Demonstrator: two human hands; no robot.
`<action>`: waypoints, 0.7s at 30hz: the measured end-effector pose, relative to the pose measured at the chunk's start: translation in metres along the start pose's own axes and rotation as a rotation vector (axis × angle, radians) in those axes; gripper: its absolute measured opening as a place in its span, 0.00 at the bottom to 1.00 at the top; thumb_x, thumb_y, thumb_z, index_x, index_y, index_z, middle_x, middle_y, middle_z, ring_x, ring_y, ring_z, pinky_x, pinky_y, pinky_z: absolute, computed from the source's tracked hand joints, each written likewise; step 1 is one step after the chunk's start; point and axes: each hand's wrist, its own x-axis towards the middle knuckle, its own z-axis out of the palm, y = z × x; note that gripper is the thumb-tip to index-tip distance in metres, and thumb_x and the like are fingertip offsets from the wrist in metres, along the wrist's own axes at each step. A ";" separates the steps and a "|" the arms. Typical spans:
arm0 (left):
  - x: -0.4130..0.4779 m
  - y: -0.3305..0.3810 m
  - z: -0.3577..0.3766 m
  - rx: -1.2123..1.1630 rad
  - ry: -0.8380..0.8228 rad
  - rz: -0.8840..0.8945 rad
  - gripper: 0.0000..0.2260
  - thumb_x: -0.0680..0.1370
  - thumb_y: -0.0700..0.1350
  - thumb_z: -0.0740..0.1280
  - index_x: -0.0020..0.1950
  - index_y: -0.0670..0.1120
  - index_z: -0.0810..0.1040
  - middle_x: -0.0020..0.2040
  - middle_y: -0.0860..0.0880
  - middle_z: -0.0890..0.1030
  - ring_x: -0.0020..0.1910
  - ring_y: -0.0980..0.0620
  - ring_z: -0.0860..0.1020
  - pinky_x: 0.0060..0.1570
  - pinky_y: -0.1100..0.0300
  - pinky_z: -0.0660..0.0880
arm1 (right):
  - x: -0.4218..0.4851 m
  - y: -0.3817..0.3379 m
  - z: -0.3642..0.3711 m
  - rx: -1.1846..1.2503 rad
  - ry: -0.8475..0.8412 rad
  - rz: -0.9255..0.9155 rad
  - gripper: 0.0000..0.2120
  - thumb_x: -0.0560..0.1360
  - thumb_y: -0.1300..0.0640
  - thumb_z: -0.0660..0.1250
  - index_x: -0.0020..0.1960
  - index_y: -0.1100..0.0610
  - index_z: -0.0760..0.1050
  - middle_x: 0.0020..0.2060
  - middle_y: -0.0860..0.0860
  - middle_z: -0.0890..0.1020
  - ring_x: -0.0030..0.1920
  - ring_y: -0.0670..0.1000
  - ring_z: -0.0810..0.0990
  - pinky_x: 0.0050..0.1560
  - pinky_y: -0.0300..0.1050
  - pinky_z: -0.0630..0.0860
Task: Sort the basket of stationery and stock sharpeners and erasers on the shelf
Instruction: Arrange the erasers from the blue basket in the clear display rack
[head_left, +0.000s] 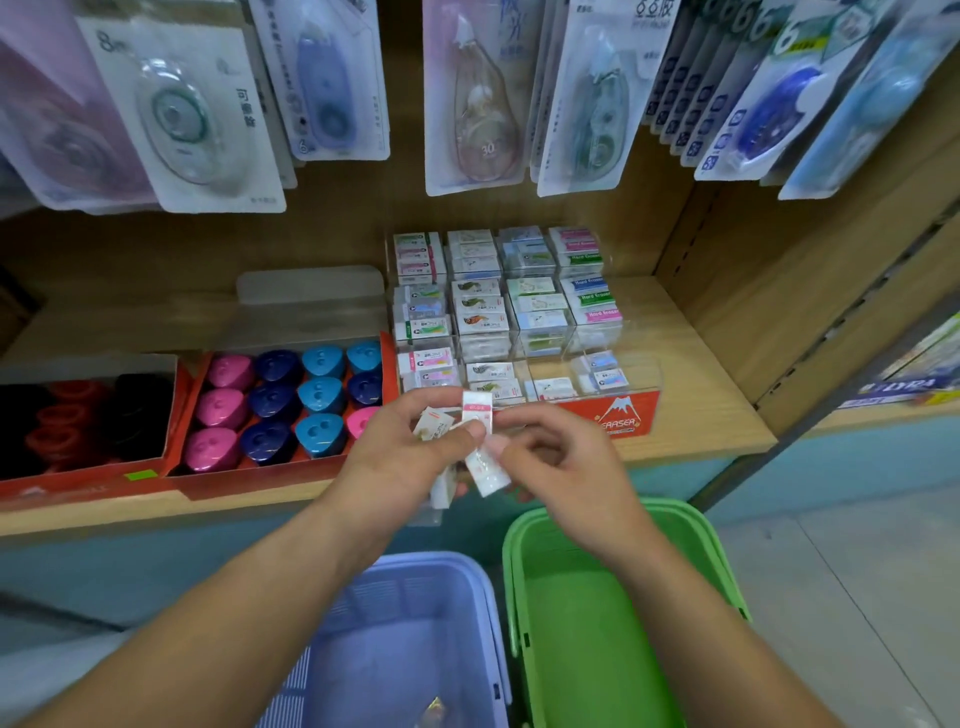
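Erasers (478, 415): a small bundle of wrapped pieces, gripped in the left hand (410, 452) just in front of the shelf (701, 415) edge, above the purple basket (405, 649) and the green basket (519, 530). Clamped between curled left fingers and thumb, with one white, pink-labelled piece standing upright out of the bundle. Also pinched by the right hand (566, 467), thumb against forefinger on the lower end of a white piece, other fingers curled in.

Looks like the stocking step, eraser half: separating one piece from the bundle, ready for the clear tiered display (623, 415) directly behind the hands. Sharpeners (291, 405) already ranged in a red tray to the left of that display, in pink, dark blue and light blue rows. Little left to see in either basket, apart from one small wrapped item low in the purple one, so probably late in the sorting.

Next move, as a judgement: calls for reading the label, freeing the piece from the left grip without spilling the rest, then reaching forward and laying it flat in the matching compartment. Pink-labelled stock visible in the left column of the display, so likely bound there. Needs a light, narrow pinch, given tight dividers and a low front wall.
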 end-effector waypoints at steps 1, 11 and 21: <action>-0.002 0.000 -0.001 -0.009 0.009 0.003 0.13 0.75 0.41 0.74 0.58 0.51 0.81 0.45 0.48 0.87 0.43 0.46 0.85 0.46 0.49 0.84 | -0.004 0.000 0.008 0.022 -0.010 0.012 0.12 0.73 0.58 0.77 0.55 0.52 0.80 0.38 0.53 0.84 0.37 0.52 0.83 0.38 0.48 0.82; -0.012 0.009 -0.022 -0.076 0.003 -0.002 0.18 0.69 0.45 0.75 0.58 0.50 0.80 0.47 0.48 0.86 0.38 0.52 0.84 0.33 0.60 0.79 | -0.011 -0.019 0.028 0.213 -0.036 0.077 0.11 0.76 0.66 0.71 0.54 0.53 0.81 0.41 0.55 0.87 0.38 0.53 0.85 0.40 0.45 0.84; -0.010 0.005 -0.032 -0.035 0.043 -0.027 0.13 0.76 0.36 0.73 0.57 0.49 0.81 0.49 0.47 0.86 0.38 0.50 0.85 0.32 0.60 0.79 | -0.011 -0.020 0.031 0.342 0.009 0.125 0.15 0.77 0.69 0.69 0.59 0.55 0.74 0.45 0.57 0.83 0.44 0.56 0.86 0.42 0.49 0.84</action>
